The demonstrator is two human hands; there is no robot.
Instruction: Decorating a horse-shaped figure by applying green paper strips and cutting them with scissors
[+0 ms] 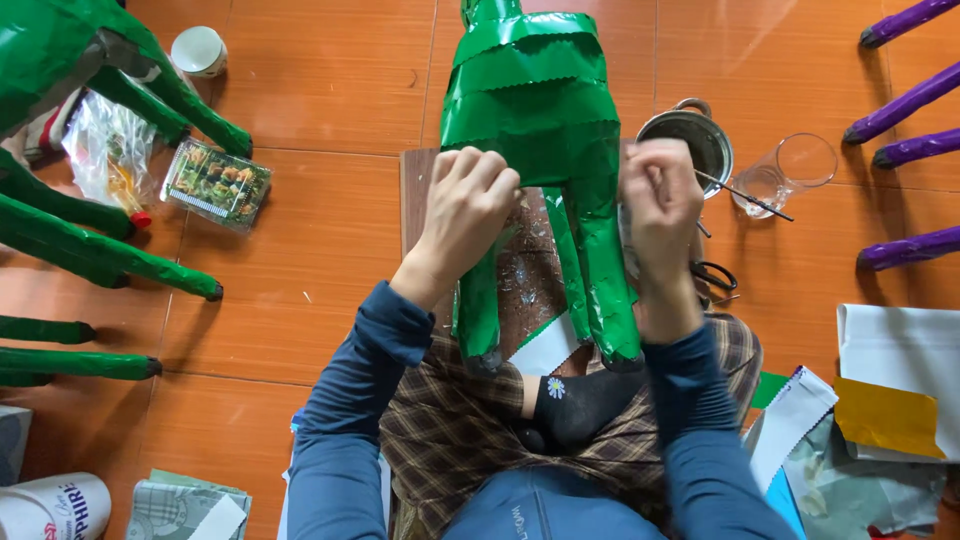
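Papering looks to be the step in hand: left hand [468, 205] clenched on the green figure [535, 130], right hand [660, 195] pinching something unclear, pressing needed next.

The person wears a dark blue long-sleeved top whose cuffs end at the wrists of the bare left hand [468, 205] and right hand [660, 200]. Brown plaid trousers cover the legs, and a black sock [580, 400] carries a small white daisy.
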